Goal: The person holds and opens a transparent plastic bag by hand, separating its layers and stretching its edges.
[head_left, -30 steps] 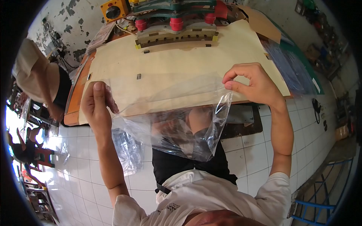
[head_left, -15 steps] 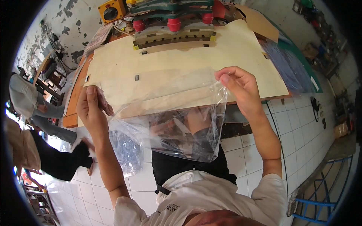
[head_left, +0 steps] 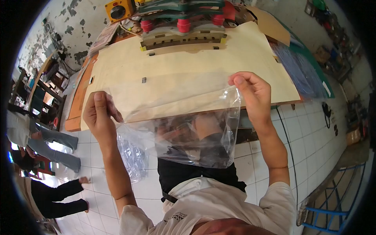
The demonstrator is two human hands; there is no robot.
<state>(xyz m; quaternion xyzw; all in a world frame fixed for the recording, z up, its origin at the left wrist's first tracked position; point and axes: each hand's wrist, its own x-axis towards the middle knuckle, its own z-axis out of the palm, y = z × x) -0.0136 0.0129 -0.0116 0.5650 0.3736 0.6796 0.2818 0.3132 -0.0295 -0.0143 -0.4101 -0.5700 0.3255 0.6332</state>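
Observation:
A clear plastic bag (head_left: 188, 137) is stretched between my two hands, over the near edge of the work table (head_left: 117, 70). My left hand (head_left: 98, 111) is closed on the bag's left end, thumb on top. The upper right corner is pinched between thumb and fingertips of my right hand (head_left: 252, 94). The bag's lower part hangs in front of my lap, and I see my legs through it. Behind the bag, pale yellow sheeting covers the tabletop, with a small dark block (head_left: 144, 80) on it.
A green press with red fittings (head_left: 183, 26) stands at the table's back, beside a yellow switch box (head_left: 118, 10). Clear plastic sheets (head_left: 299, 70) lie at the right. More clear plastic (head_left: 133, 156) hangs below my left arm. Two people stand at left; a blue metal rack (head_left: 333, 211) is lower right.
Both hands have shifted slightly right with the bag, which looks a little flatter and more taut. At left, the person in black trousers has moved lower in the view.

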